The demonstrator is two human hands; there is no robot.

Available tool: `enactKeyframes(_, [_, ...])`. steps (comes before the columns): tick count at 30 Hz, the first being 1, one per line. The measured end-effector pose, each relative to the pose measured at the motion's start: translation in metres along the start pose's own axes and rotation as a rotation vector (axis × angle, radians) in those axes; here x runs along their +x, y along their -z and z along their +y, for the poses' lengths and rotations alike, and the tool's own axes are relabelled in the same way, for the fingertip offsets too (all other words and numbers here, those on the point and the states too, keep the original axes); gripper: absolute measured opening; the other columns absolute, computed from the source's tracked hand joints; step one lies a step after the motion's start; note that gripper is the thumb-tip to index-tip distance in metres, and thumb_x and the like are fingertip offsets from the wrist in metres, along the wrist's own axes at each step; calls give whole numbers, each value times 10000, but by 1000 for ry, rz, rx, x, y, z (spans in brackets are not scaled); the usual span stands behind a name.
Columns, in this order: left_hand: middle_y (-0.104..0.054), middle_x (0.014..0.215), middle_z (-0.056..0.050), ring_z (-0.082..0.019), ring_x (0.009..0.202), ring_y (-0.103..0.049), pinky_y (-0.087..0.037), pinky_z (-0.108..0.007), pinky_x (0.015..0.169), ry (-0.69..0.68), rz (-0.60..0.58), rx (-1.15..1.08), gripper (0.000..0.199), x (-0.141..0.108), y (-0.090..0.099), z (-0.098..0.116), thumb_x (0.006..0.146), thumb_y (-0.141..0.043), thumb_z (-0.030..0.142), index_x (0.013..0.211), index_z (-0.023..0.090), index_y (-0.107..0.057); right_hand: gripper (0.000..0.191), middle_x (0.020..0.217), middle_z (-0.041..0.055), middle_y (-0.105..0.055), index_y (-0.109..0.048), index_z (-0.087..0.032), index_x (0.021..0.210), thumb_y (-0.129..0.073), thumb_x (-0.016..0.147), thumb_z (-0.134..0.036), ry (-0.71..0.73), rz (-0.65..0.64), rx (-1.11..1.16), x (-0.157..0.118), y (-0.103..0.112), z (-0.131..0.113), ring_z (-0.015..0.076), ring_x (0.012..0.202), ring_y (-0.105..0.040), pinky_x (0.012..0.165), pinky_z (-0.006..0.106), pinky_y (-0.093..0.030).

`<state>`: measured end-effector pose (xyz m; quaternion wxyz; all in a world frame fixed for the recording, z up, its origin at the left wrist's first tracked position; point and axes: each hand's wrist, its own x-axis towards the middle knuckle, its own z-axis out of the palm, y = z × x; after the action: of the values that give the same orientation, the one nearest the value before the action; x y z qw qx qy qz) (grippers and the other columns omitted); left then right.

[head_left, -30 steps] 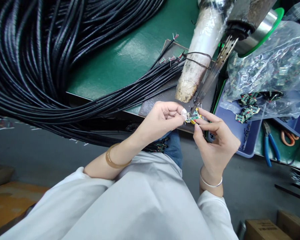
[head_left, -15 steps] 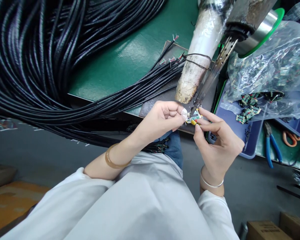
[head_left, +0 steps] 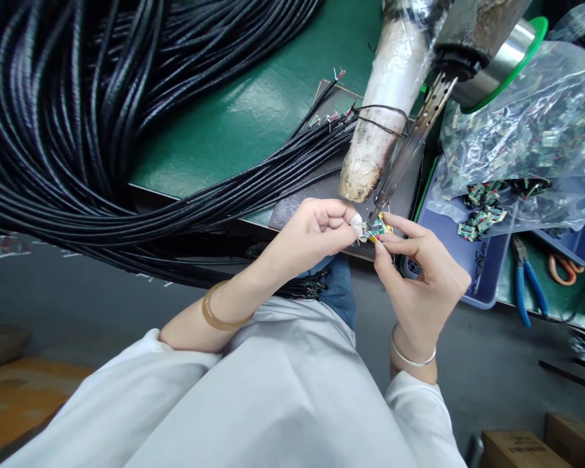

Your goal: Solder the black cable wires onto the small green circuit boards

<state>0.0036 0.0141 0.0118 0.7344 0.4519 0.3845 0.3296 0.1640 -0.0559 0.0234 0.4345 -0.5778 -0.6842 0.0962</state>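
Note:
A small green circuit board [head_left: 379,227] with yellow at its edges sits between my hands. The thumb and fingers of my right hand [head_left: 422,270] grip it from the right. At its left edge, my left hand [head_left: 316,227] is closed in a pinch, with white coverings on the fingertips; what it pinches is mostly hidden, though thin pale wire ends show beside it. Above the board, a mounted soldering iron [head_left: 403,159] slants down, its dark tip at the board's upper side. Left of the iron hangs a plastic-wrapped white tube [head_left: 377,123] with a scorched end.
Bundled black cables [head_left: 214,205] cross from the left, stripped ends on a brown board [head_left: 297,201]. To the right, a blue tray [head_left: 492,279] and a plastic bag [head_left: 521,123] hold circuit boards. Nearby are a solder spool [head_left: 507,58], blue-handled pliers [head_left: 529,286] and orange-handled scissors [head_left: 563,270].
The circuit board has tilted slightly in my fingers, showing more of its green face and less yellow below. The whole view has shifted slightly; both hands keep their grip.

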Motion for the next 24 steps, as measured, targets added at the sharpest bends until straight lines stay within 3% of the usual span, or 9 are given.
enactKeyframes(10, [-440, 524, 64, -34, 480, -309, -215, -194, 472, -4, 25, 7, 92, -4, -6, 11, 707, -659, 147, 659, 134, -582, 188, 1090, 36, -784, -680, -222, 878, -715, 816, -48, 32, 20, -36, 2, 2, -3, 197, 1038, -752, 848, 316, -641])
enactKeyframes(18, [-413, 544, 61, -41, 494, -298, -197, -204, 487, 46, -10, 68, 117, -1, 1, 5, 699, -655, 163, 646, 145, -552, 162, 1129, 25, -771, -602, -239, 842, -671, 851, -92, 42, -28, -92, -3, 1, -3, 172, 943, -769, 765, 281, -638])
enactKeyframes(21, [-391, 530, 68, -37, 487, -270, -169, -204, 480, 70, -51, 102, 127, -2, 2, 3, 707, -651, 154, 634, 141, -548, 145, 1098, 25, -771, -604, -237, 895, -658, 871, -104, 24, -6, -125, -3, 3, -2, 166, 975, -755, 761, 257, -616])
enactKeyframes(24, [-427, 547, 62, -40, 499, -318, -222, -192, 483, 65, -139, 106, 106, -7, 2, 3, 722, -656, 145, 655, 134, -575, 103, 996, 7, -756, -607, -236, 927, -651, 899, -147, -61, -34, -91, -5, 6, -2, 133, 854, -738, 722, 237, -602])
